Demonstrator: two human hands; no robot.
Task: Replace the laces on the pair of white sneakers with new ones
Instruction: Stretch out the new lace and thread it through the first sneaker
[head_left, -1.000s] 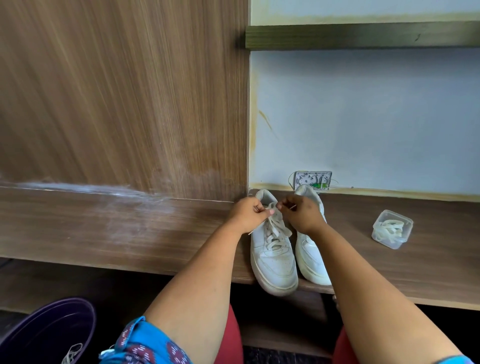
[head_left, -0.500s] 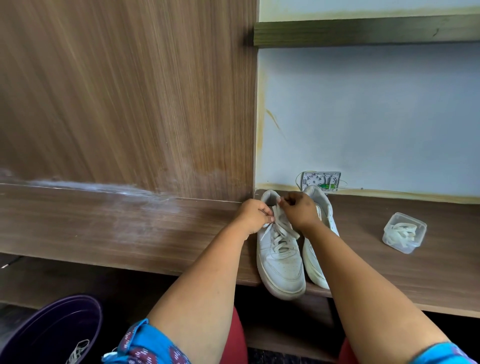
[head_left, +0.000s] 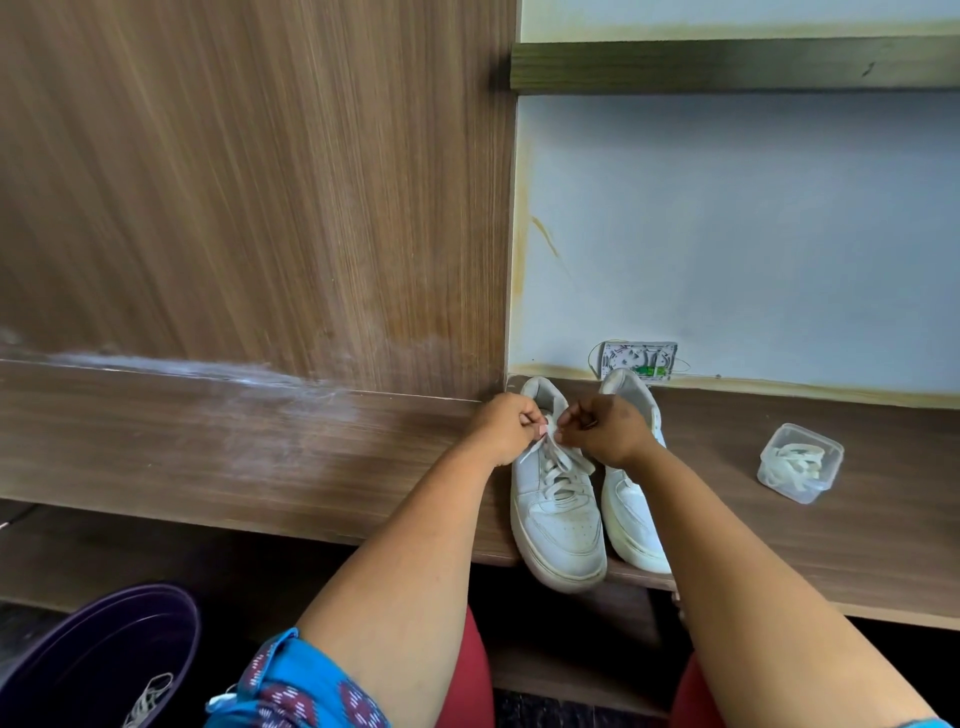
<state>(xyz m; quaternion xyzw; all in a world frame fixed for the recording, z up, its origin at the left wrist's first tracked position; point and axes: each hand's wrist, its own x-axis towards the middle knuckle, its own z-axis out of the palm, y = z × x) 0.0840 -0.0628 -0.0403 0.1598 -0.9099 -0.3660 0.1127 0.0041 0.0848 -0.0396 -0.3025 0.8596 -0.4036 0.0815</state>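
Currently both hands work at the top of the left sneaker (head_left: 558, 512), which stands on the wooden desk (head_left: 260, 457) with its toe overhanging the front edge. The left hand (head_left: 506, 426) has its fingers curled, pinching the lace (head_left: 563, 462) at the upper eyelets. The right hand (head_left: 602, 428) is likewise curled and pinches the same lace from the other side; the two sets of fingertips nearly touch above the tongue. One loose lace end trails down toward the left side of the shoe. Lower rows of the lace are threaded across the tongue.

The right sneaker (head_left: 631, 514) stands just beside the first, touching or nearly so, partly covered by the right forearm. Whether it carries a lace cannot be told, since the arm hides its eyelets.

A small clear plastic container (head_left: 800, 462) sits on the desk well to the right of the shoes, with coiled white laces (head_left: 792, 460) inside. Behind the shoes a small white wall fitting (head_left: 639, 358) with thin wires is mounted low on the pale wall (head_left: 753, 234). A wood-grain panel (head_left: 249, 182) fills the left background.

At lower left, below the desk, a dark purple bin (head_left: 104, 660) holds a tangled white lace (head_left: 148, 701). A blue patterned sleeve (head_left: 296, 686) shows on the left arm.
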